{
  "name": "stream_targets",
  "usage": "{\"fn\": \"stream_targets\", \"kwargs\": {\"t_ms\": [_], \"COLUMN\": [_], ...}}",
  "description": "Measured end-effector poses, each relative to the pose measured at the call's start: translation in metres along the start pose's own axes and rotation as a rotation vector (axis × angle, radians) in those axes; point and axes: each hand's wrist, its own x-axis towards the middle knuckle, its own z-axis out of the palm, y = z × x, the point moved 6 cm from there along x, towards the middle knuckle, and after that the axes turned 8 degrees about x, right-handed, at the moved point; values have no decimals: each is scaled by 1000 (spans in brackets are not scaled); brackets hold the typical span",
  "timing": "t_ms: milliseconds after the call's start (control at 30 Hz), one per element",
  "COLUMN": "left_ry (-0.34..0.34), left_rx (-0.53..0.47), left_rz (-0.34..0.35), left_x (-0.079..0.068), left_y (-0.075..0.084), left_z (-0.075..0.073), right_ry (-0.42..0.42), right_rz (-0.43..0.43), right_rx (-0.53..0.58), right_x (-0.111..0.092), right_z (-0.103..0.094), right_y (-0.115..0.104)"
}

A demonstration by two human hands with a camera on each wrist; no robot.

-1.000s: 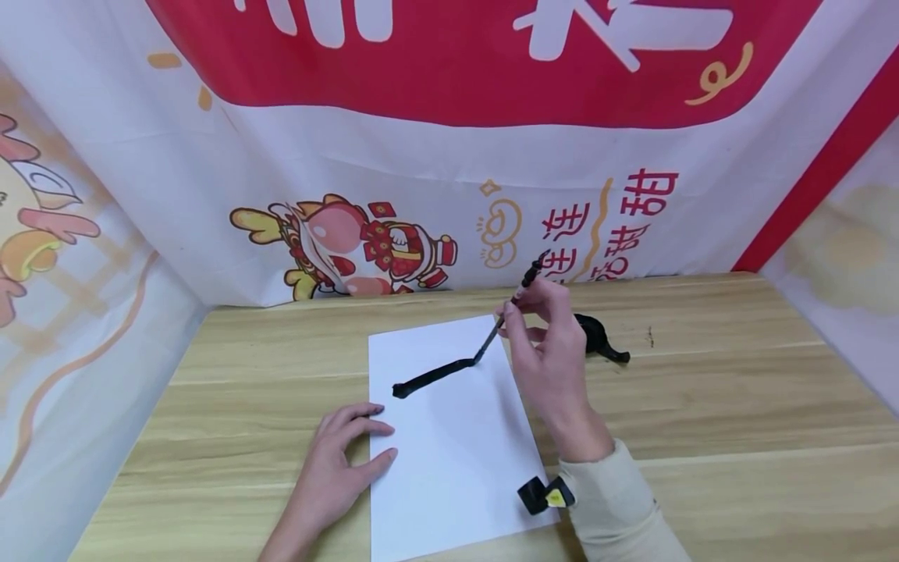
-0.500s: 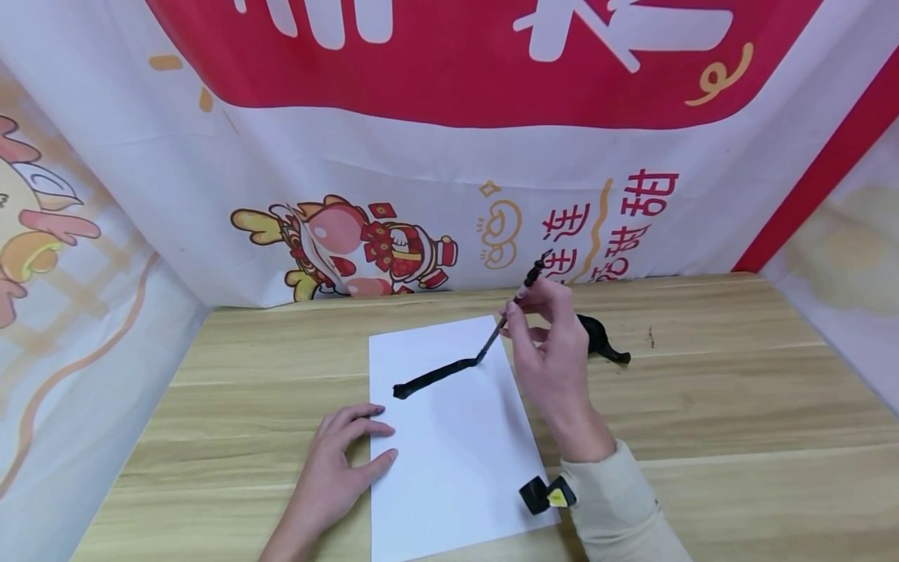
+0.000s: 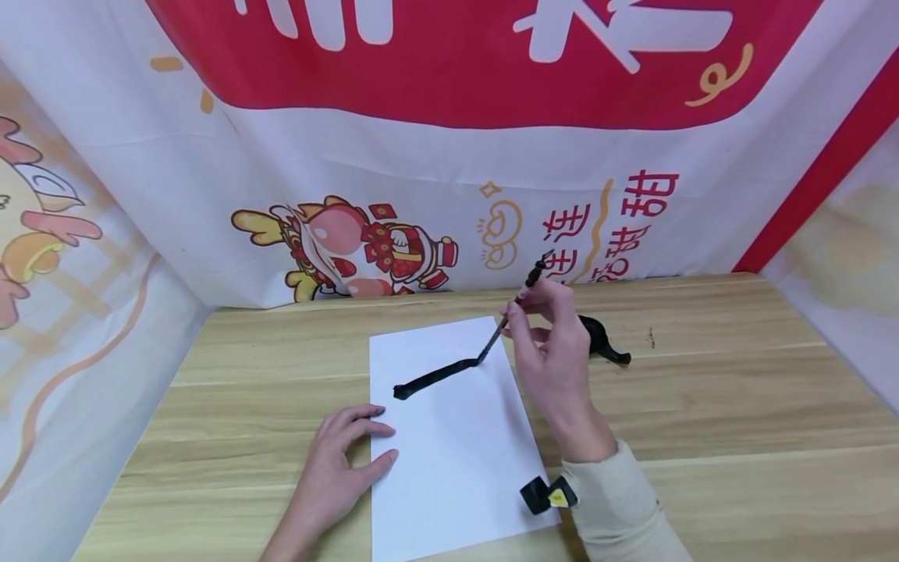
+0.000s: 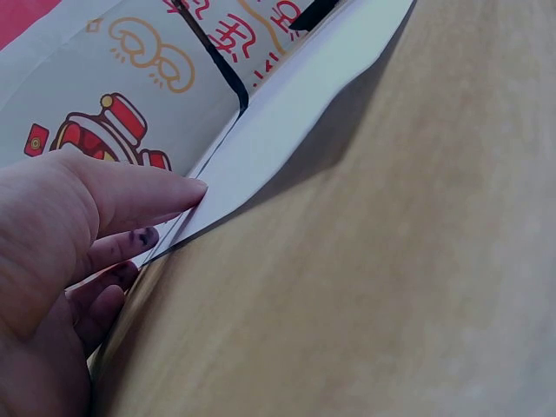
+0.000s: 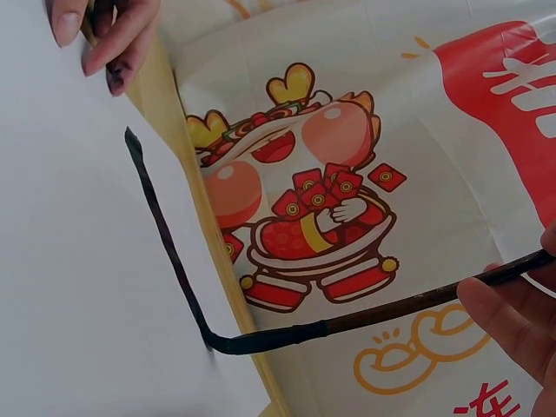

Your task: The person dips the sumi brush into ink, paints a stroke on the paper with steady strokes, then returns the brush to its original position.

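Note:
My right hand [image 3: 555, 351] pinches a dark ink brush [image 3: 502, 318] between thumb and fingers, its handle leaning up and away. In the right wrist view the wet black brush tip [image 5: 230, 344] bends against the paper, at the end of a thick ink stroke [image 5: 165, 239]. That stroke slants across the upper part of a white sheet of paper [image 3: 449, 468]. My left hand [image 3: 340, 460] rests with spread fingers on the sheet's left edge. In the left wrist view, dark ink smudges mark a finger [image 4: 143, 238], and the paper's near edge lifts off the wood.
Behind my right hand lies a black object with a curved, tapering end [image 3: 605, 343], partly hidden. Small dark specks [image 3: 651, 337] mark the wooden table [image 3: 737, 406]. A printed cloth [image 3: 421, 156] hangs along the back edge. A black wrist device [image 3: 548, 495] overlaps the paper's lower right.
Over the last second the brush tip and right hand have shifted very slightly right, the stroke's end with them. The left hand stays in place.

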Motion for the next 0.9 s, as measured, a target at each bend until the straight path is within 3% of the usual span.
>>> {"fn": "stream_targets", "kwargs": {"t_ms": [900], "left_ry": [-14], "left_rx": [5], "left_rz": [-18], "left_x": [1], "left_y": [0], "left_z": [1], "right_ry": [5], "right_rz": [-9], "right_rx": [-6], "right_x": [-1], "right_z": [-2], "right_y": [1]}}
